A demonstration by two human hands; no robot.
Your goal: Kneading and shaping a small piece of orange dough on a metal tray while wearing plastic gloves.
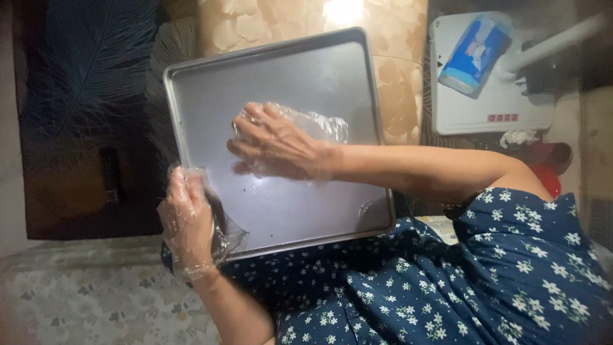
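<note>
A rectangular silver metal tray point(306, 70) is tilted up in front of me, its bare inside facing the camera. My left hand point(188, 220), in a loose clear plastic glove, grips the tray's lower left edge. Flat against the middle of the tray's surface lies my right hand point(278, 140), fingers together, with thin clear plastic crumpled around and under it. My right forearm reaches in from the right, across the tray's rim. My blue dress with small white flowers point(447, 281) fills the lower right.
A white flat appliance point(491, 102) with a blue packet point(474, 54) on it sits at the top right, a red object point(546, 169) just below it. A dark panel with a feather pattern point(83, 115) stands at left. A pale floral cloth point(83, 300) covers the lower left.
</note>
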